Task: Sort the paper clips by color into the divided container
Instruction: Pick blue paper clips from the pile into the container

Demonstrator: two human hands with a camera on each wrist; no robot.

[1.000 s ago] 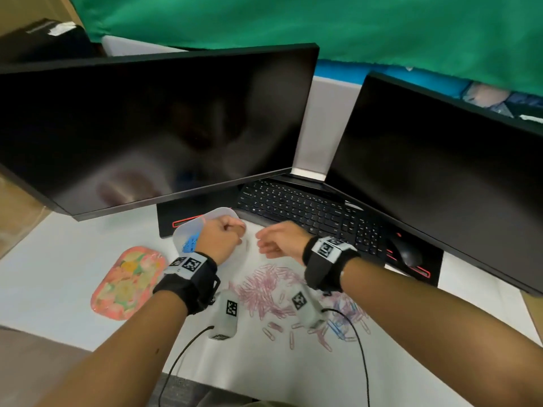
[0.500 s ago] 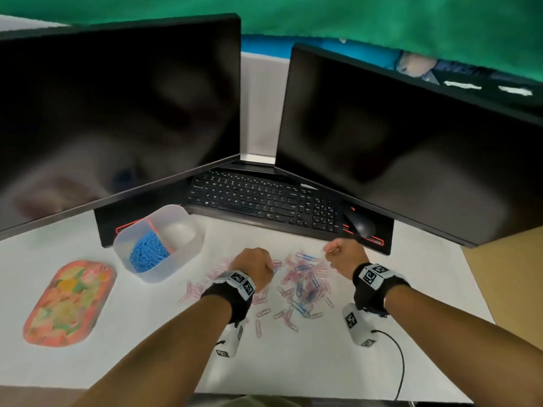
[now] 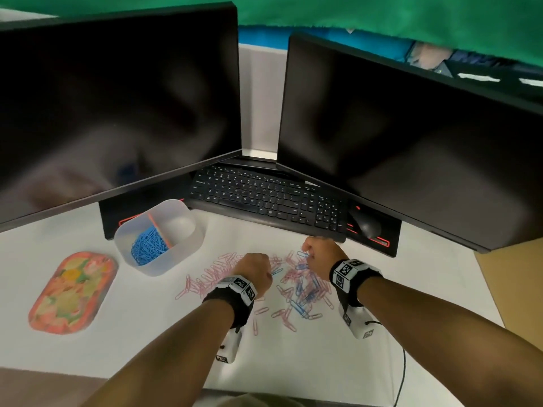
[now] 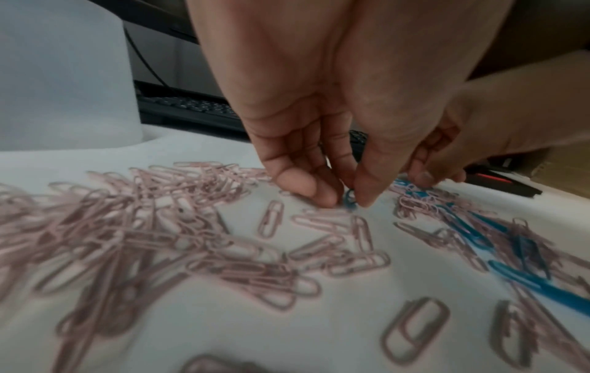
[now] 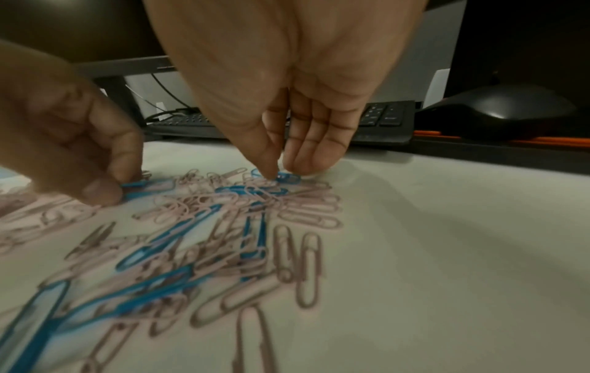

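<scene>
A: Where do the clips lie against the hands?

B: Under and between them. The left hand hangs over the near-left part of the scatter, where the pink paper clips lie thickest. Its thumb and forefinger pinch a blue clip at the table surface, and the other fingers are curled beside it.

A: And the right one?

B: The right hand is at the far edge of the mixed patch of blue paper clips and pink ones. In the right wrist view its thumb tip and fingertips come down together on another blue clip lying on the white table. The clip touches the table; I cannot tell whether it is properly gripped or only touched.

A: The container?

B: The divided container stands to the far left of both hands, well apart from them, just in front of the left monitor. Its left compartment holds a heap of blue clips; the right compartment looks bare, though the wall is cloudy. An orange divider separates them.

A: What else is around?

B: A patterned tray lies left of the container. A keyboard and mouse sit beyond the hands, under the right monitor.
</scene>
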